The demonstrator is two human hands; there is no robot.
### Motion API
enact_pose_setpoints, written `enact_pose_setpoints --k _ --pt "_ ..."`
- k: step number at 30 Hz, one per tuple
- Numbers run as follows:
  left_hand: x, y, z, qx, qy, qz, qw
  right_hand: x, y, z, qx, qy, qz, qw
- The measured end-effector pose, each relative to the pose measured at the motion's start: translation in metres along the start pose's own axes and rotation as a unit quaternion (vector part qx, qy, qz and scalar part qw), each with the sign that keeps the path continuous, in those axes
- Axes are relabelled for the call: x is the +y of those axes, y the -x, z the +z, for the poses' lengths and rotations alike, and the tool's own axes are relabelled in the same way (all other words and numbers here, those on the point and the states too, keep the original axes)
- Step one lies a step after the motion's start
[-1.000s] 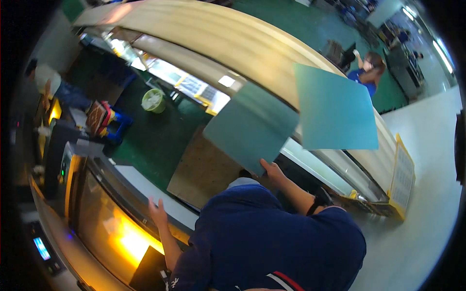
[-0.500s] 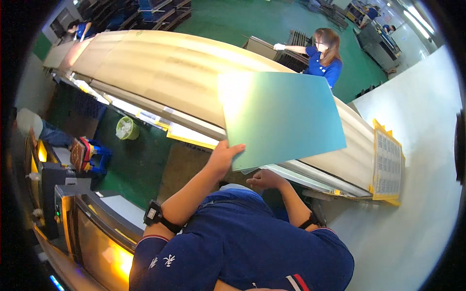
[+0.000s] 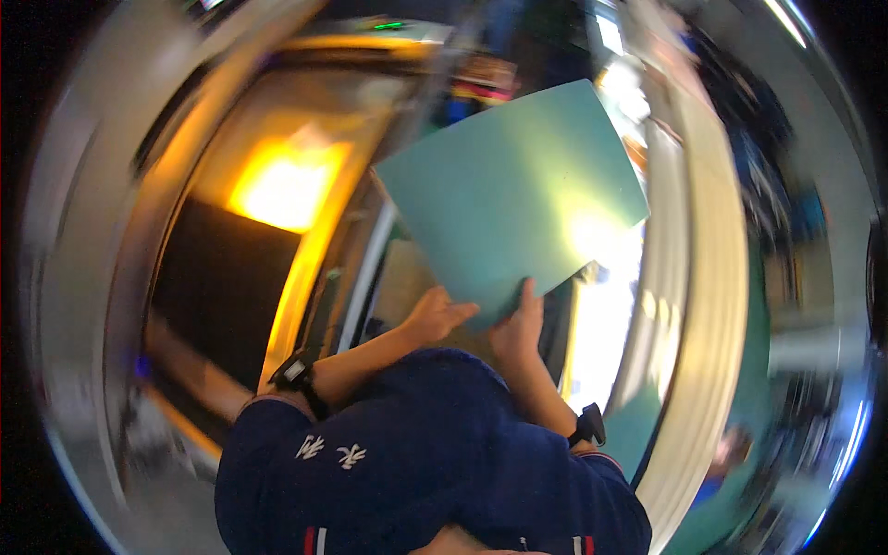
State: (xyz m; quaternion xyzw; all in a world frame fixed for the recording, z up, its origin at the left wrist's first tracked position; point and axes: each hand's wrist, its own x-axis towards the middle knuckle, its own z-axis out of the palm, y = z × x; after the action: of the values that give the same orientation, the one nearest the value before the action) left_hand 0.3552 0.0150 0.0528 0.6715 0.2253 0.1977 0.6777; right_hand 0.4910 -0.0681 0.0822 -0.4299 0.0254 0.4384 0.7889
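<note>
A thin, stiff blue-green sheet (image 3: 499,185) is held up in front of me, with a bright glare on its right part. My right hand (image 3: 520,326) grips the near edge, thumb on top and the other fingers hidden underneath. At the near left corner, my left hand (image 3: 439,315) pinches the edge, its fingers partly out of sight. The sheet slants away from me, its far corner raised to the upper right.
To my left stands a machine with a dark panel (image 3: 231,287) and a glowing yellow-orange window (image 3: 291,180). A long pale work surface (image 3: 712,277) runs along my right, beside a bright light strip (image 3: 601,338). A blurred person (image 3: 726,458) is at the lower right.
I have turned left, so the machine is now beside me and the long surface is on my right. My right hand has taken hold of the sheet, which left my left hand's sole grip.
</note>
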Motion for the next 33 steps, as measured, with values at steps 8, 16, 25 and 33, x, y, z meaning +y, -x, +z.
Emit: enact_pose_setpoints --k 8,16,25,33 --pt "-0.148 0.188 -0.195 0.351 -0.388 -0.203 0.828 0.157 -0.135 0.156 -0.192 0.353 0.046 0.915" --pt "-0.18 0.315 -0.223 0.436 -0.41 -0.537 0.595 0.262 -0.272 0.232 -0.344 0.492 0.077 0.796" --pt "-0.182 0.314 -0.218 0.42 -0.379 -0.584 0.582 0.349 -0.402 0.355 -0.491 0.74 -0.151 0.435" --pt "-0.164 0.25 -0.204 0.441 -0.319 -0.651 0.529 0.4 -0.373 0.309 -0.647 0.685 -0.319 0.103"
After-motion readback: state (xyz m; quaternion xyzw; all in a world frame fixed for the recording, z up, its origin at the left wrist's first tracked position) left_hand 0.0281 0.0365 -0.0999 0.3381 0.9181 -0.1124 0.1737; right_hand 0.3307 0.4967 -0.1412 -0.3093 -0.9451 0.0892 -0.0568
